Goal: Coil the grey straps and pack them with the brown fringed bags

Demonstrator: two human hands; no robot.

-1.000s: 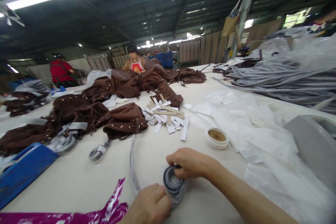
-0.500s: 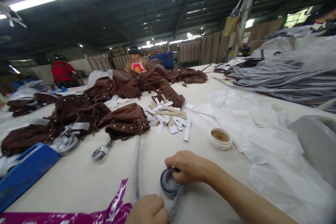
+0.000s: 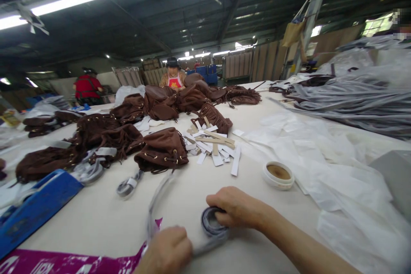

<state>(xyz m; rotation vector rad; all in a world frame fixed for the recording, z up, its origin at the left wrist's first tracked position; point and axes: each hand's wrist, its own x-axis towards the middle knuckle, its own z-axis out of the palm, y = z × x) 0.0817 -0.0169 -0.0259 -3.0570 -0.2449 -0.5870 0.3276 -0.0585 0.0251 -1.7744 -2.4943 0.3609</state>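
Observation:
My right hand (image 3: 236, 207) is closed on a coiled grey strap (image 3: 208, 224), thumb and fingers pinching the roll near the table. From the coil a length of strap runs toward my left hand (image 3: 168, 250), which is closed around it and slightly blurred. Beyond that hand the strap curves up the table to a brown drawstring bag (image 3: 162, 150) with gold eyelets. A smaller rolled grey strap (image 3: 126, 188) with a white wrap lies left of this bag.
White and tan paper strips (image 3: 216, 145) lie beside a round white tub (image 3: 278, 175). More brown bags (image 3: 107, 139) are heaped behind. A blue tape dispenser (image 3: 41, 209) and purple plastic wrapper (image 3: 70, 262) are at left. White sheeting (image 3: 308, 158) and grey straps (image 3: 349, 98) cover the right.
My left hand has moved left, and the strap now bows leftward instead of running straight. The coil stays in my right hand. The whole view has shifted slightly.

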